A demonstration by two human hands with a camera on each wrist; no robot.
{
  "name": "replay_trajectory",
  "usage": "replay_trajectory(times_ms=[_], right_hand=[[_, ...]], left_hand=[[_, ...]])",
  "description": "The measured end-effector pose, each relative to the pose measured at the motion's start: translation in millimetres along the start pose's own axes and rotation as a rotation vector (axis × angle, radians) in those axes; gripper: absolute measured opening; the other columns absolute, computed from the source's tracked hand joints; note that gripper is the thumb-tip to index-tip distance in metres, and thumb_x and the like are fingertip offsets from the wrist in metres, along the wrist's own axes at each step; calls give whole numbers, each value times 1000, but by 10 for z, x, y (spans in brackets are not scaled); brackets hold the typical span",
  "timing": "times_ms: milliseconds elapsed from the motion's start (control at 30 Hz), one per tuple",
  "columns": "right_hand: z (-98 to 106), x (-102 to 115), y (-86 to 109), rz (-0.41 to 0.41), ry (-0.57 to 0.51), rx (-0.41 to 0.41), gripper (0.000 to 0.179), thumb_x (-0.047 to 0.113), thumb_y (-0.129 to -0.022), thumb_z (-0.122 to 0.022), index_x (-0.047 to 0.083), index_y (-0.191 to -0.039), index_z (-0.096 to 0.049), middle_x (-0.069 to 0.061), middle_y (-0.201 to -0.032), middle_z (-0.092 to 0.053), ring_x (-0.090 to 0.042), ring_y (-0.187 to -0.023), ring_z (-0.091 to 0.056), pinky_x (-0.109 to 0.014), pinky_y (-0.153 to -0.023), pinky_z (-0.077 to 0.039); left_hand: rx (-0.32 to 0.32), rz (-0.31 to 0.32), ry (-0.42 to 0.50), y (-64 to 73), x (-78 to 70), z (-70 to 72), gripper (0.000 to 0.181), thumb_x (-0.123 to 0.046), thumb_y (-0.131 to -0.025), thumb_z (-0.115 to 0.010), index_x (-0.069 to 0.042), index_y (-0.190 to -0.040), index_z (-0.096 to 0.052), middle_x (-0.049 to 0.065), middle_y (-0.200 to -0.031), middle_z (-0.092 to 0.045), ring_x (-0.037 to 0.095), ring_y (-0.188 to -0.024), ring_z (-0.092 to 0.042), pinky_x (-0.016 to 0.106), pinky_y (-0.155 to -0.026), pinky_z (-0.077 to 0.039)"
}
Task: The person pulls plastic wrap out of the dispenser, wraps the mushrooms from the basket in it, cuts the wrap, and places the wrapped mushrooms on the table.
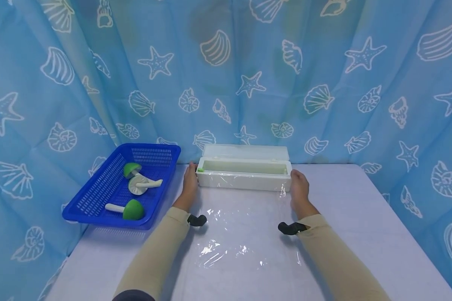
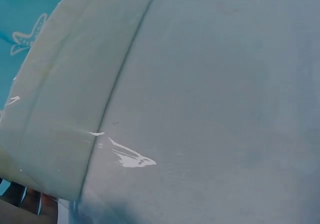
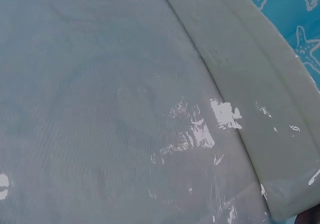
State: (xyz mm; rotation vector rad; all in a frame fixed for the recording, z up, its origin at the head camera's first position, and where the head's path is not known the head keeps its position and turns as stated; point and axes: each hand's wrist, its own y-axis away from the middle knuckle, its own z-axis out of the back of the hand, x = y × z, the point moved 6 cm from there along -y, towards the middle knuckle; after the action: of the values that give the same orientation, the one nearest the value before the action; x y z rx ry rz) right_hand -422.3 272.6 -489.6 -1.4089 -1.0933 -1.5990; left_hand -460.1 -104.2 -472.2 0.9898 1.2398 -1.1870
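A long white box [image 1: 245, 182], like a cling-film dispenser, stands at the back of the table with its translucent lid [image 1: 245, 152] raised. Its right end touches my right hand [image 1: 299, 190], while my left hand [image 1: 189, 186] presses the left end. A small bright green piece [image 1: 200, 170] shows at the left of its rim. Clear plastic film [image 1: 226, 225] spreads from the box's front towards me over the table, with bright glints. In the wrist views the box's front [image 2: 70, 94] shows behind film; only dark bits of fingers [image 2: 32, 201] appear beyond its edge.
On the left stands a blue plastic basket [image 1: 94, 184] holding green-and-white toy mushrooms [image 1: 133, 210]. A white cloth covers the table [image 1: 361, 234]. Behind it hangs a blue curtain [image 1: 324, 138] printed with shells and starfish. Black wrist mounts [image 1: 291, 228] jut inward from both sleeves.
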Motion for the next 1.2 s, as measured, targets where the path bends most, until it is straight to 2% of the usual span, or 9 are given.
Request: replay_trajectory(times_ms=[200,367,433,533,600,733,867,1000,1200], right_hand=[[-111,37,2,-2,15,32,55,39,-105,-32,9,-151,-31,-8,-154,-33,-26,-142,-25,-44,-113,-22],[-141,126,-64,34,64,47,52,37,-105,-34,7,-147,-39,-11,-146,-43,-27,-134,-38,-42,-109,-31],[-136,185,-104,105,106,35,50,35,-105,-36,5,-143,-43,-13,-143,-46,-28,-132,-40,-43,-108,-31],[-129,236,-166,222,199,32,47,35,-105,-37,4,-140,-48,-14,-142,-48,-30,-135,-37,-45,-110,-28],[-113,245,-207,281,227,40,46,34,-105,-39,4,-138,-50,-14,-142,-48,-30,-136,-37,-45,-110,-28],[-46,209,-287,308,198,56,44,34,-105,-40,7,-138,-52,-11,-143,-47,-26,-135,-37,-43,-109,-30],[28,177,-318,312,170,49,41,30,-105,-41,7,-137,-53,-12,-142,-48,-27,-136,-36,-44,-110,-28],[63,147,-321,299,190,66,42,29,-105,-41,8,-140,-51,-12,-142,-48,-28,-135,-36,-46,-109,-29],[96,115,-324,249,226,119,43,21,-105,-38,12,-146,-45,-13,-148,-41,-29,-139,-30,-50,-111,-25]], left_hand=[[-50,27,-14,-56,-18,118,69,-51,-105,-17,2,-139,-43,20,-142,-44,33,-134,-36,44,-111,-23],[-83,51,-88,-55,-33,245,69,-54,-103,-22,-1,-144,-37,18,-148,-37,33,-139,-28,45,-113,-20],[-133,38,-120,-32,-122,287,60,-47,-105,-28,-1,-143,-38,19,-146,-39,34,-137,-32,46,-111,-24],[-212,7,-170,28,-335,313,49,-38,-104,-39,-4,-139,-42,16,-143,-44,33,-132,-40,46,-106,-33],[-230,-41,-205,71,-507,307,44,-32,-103,-45,-4,-136,-45,15,-138,-48,32,-127,-45,46,-102,-38],[-190,-113,-266,142,-824,283,41,-26,-100,-51,-2,-132,-47,16,-129,-53,31,-117,-52,45,-94,-44],[-138,-143,-357,190,-1032,345,39,-26,-99,-54,-2,-130,-50,16,-120,-58,32,-106,-56,44,-84,-47],[-99,-143,-498,237,-1140,528,39,-29,-98,-54,-3,-128,-53,15,-113,-61,30,-98,-58,43,-79,-48],[-34,-99,-686,309,-1175,920,42,-33,-98,-51,-3,-128,-52,15,-106,-61,30,-91,-58,44,-76,-48]])
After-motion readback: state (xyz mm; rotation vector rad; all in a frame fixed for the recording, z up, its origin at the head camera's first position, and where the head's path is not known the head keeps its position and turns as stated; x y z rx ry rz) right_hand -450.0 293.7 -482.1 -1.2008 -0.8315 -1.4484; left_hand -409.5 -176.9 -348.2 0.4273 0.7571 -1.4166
